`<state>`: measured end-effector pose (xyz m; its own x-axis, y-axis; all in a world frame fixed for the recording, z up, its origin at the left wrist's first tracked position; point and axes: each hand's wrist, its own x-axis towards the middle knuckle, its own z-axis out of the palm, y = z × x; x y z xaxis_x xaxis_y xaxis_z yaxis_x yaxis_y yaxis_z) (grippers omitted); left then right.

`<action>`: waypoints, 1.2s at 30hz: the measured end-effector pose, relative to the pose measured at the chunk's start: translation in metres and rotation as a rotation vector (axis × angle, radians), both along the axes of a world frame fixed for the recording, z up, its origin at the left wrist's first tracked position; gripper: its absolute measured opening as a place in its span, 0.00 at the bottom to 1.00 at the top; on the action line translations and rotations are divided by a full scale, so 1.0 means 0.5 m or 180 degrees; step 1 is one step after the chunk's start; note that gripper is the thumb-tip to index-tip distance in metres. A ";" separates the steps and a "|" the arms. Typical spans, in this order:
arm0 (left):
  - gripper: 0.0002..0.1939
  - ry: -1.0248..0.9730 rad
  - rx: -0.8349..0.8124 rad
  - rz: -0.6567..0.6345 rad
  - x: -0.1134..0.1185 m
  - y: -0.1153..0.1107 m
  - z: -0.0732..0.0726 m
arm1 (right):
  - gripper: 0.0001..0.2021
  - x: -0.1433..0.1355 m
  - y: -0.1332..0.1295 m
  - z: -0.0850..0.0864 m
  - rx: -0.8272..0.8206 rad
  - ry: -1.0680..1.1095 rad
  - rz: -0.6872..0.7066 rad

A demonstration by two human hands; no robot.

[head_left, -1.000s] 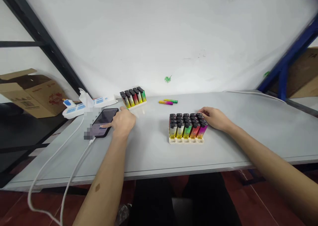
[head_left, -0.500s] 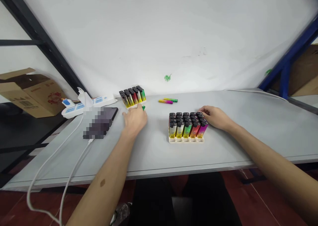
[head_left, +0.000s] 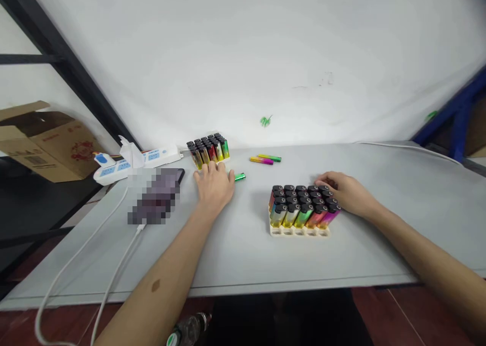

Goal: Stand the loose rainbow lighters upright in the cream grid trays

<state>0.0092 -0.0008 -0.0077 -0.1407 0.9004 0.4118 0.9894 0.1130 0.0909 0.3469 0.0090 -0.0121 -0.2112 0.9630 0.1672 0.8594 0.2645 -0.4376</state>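
Observation:
My left hand (head_left: 214, 185) lies palm down on the table with its fingers spread, the fingertips close to the front of the far lighter rack. From beside its thumb sticks out a green lighter (head_left: 240, 177), its other end hidden by the hand. My right hand (head_left: 346, 193) is curled round the back right corner of the near lighter rack (head_left: 276, 231); some of its fingers are hidden behind the lighters. Rows of black-topped, coloured lighters (head_left: 304, 214) stand upright in this pale rack, whose front row of holes shows. More lighters (head_left: 208, 151) fill the far rack (head_left: 226, 161).
Two lighters (head_left: 266, 159) lie loose toward the wall. At the left are a power strip (head_left: 152, 156), a phone (head_left: 155, 196) and its white cable (head_left: 121, 255). An open cardboard box (head_left: 53, 143) stands further left. A plastic bottle (head_left: 192, 328) is below the table edge.
The view has shifted a little. More of the green lighter now shows, to the right of my left hand, and that hand's fingers are more spread. My right hand stays at the near rack.

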 end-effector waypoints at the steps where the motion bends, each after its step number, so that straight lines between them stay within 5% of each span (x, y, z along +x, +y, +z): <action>1: 0.21 -0.0021 -0.0022 0.0047 -0.006 0.001 0.001 | 0.17 0.000 0.000 -0.001 -0.0007 0.0014 0.0003; 8: 0.26 -0.0174 -0.0141 0.0347 -0.042 0.011 0.006 | 0.16 0.006 -0.002 -0.007 -0.0207 0.0049 -0.0160; 23: 0.29 -0.0557 -0.0442 0.0193 -0.097 0.025 0.016 | 0.15 0.012 -0.008 -0.008 -0.0388 0.0059 -0.0278; 36: 0.25 -0.0022 -0.0152 0.0795 -0.030 -0.015 0.008 | 0.18 0.010 -0.008 -0.003 -0.0394 0.0077 -0.0333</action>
